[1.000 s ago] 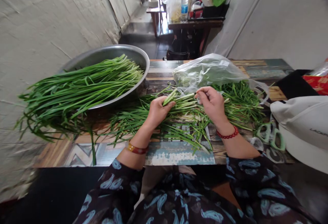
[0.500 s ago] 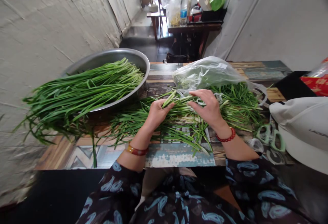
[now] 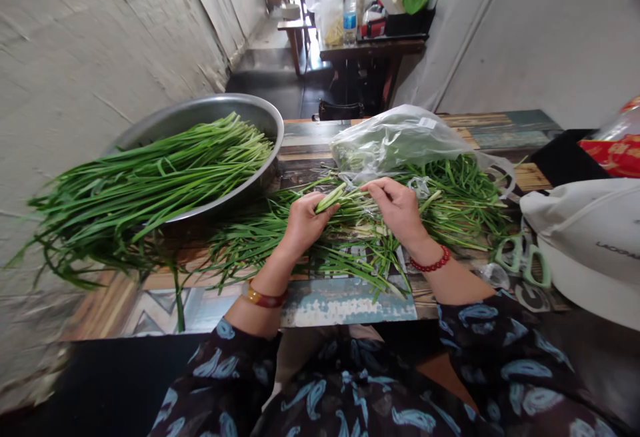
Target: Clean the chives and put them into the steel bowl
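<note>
My left hand (image 3: 307,220) is closed around a small bunch of garlic chives (image 3: 331,198), their pale cut ends pointing up and right. At those pale ends, the thumb and fingertips of my right hand (image 3: 396,209) are pinched together on a stalk; the exact contact is small. Loose garlic chives (image 3: 250,230) lie on the table beneath and around both hands. More chives (image 3: 457,204) spread to the right, partly under a clear plastic bag (image 3: 400,140) with greens inside. To the left, a large metal basin (image 3: 276,137) holds a thick pile of chives (image 3: 165,170) hanging over its edge.
Green-handled scissors (image 3: 536,267) lie at the right beside a white cap (image 3: 590,244). A red package (image 3: 610,154) sits behind the cap. Beyond the patterned table (image 3: 345,304), another table (image 3: 373,50) carries bags and a water bottle (image 3: 349,14). A wall runs close along the left.
My right hand's fingers, spread apart before, have closed into a pinch at the chive ends. My left hand keeps its hold. The whole view has shifted slightly.
</note>
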Motion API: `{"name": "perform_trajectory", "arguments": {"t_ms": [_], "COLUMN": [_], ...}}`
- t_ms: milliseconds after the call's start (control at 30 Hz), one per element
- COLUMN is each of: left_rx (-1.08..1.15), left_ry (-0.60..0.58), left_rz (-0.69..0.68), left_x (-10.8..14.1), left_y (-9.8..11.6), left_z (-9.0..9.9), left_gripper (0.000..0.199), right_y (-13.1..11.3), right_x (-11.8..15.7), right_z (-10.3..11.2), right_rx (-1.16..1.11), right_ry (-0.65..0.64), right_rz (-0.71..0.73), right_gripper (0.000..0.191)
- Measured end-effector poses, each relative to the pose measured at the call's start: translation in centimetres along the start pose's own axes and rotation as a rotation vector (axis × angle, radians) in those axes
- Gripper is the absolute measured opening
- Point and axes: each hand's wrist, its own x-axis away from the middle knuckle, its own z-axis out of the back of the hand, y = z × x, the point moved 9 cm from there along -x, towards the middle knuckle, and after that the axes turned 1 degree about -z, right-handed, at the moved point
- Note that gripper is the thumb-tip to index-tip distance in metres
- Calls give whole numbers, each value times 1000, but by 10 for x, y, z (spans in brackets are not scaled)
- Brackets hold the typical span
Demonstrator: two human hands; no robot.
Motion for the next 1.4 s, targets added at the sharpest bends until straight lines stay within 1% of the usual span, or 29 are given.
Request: {"name": "perform_trajectory", "arguments": {"t_ms": [100,133,167,200,300,333,367,400,433,500,567,600,633,667,700,733,767,833,867,933,1000,1100,1167,1200,1233,1267,1333,1367,1400], "left_rx": [-3,5,15,25,52,66,85,108,134,188,238,259,276,288,293,287,271,218,187,121,50,-42,-82,-99,-116,-132,-159,-169,-177], "left_ry": [71,91,106,118,129,132,132,131,127,119,116,117,117,112,105,96,88,76,74,84,112,155,173,180,183,178,149,127,101], "left_rz": [39,56,72,88,125,136,148,163,180,217,252,267,278,285,287,282,271,234,207,133,36,-97,-144,-158,-167,-176,-200,-211,-220], "left_x": [1,2,2,3,4,4,4,4,4,5,5,6,6,6,6,6,5,5,4,4,4,5,7,8,9,10,12,13,14], "left_y": [-7,-9,-11,-13,-18,-19,-20,-21,-23,-25,-27,-28,-29,-29,-30,-30,-30,-28,-26,-19,-8,10,16,18,19,21,23,23,24], "left_z": [7,9,10,11,11,11,11,11,10,10,10,10,9,9,8,7,6,5,5,7,10,14,15,15,15,14,11,8,5], "left_gripper": [32,29,27,26,24,24,23,23,24,25,26,27,28,28,28,28,27,26,25,24,20,16,13,12,11,11,13,15,17], "right_y": [16,18,18,15,-1,-5,-7,-8,-6,1,14,22,29,35,37,34,27,5,-6,-18,-18,-7,-1,1,2,1,-1,-3,-5], "right_x": [-3,-5,-6,-7,-3,-1,1,0,-1,-8,-16,-18,-20,-21,-20,-19,-17,-11,-7,-2,-1,-4,-5,-5,-4,-3,1,4,5], "right_z": [10,12,10,6,-9,-12,-14,-12,-7,10,32,41,46,48,47,42,35,19,12,4,4,11,13,12,9,4,-11,-17,-22], "right_rx": [-78,-72,-38,18,258,340,409,463,508,599,732,806,864,890,878,825,739,530,444,332,223,-123,-355,-409,-404,-352,-179,-99,-41], "right_ry": [33,12,-37,-109,-322,-368,-394,-397,-377,-278,-163,-136,-139,-170,-215,-263,-308,-384,-415,-435,-396,-323,-284,-269,-271,-289,-349,-369,-373], "right_rz": [-98,-103,-89,-55,121,176,215,236,239,210,145,102,58,27,19,39,85,207,255,284,224,63,-20,-43,-54,-52,-23,3,29], "right_gripper": [29,28,25,26,46,44,36,24,15,20,22,22,21,20,18,21,30,51,54,46,39,37,34,32,32,35,43,44,40]}}
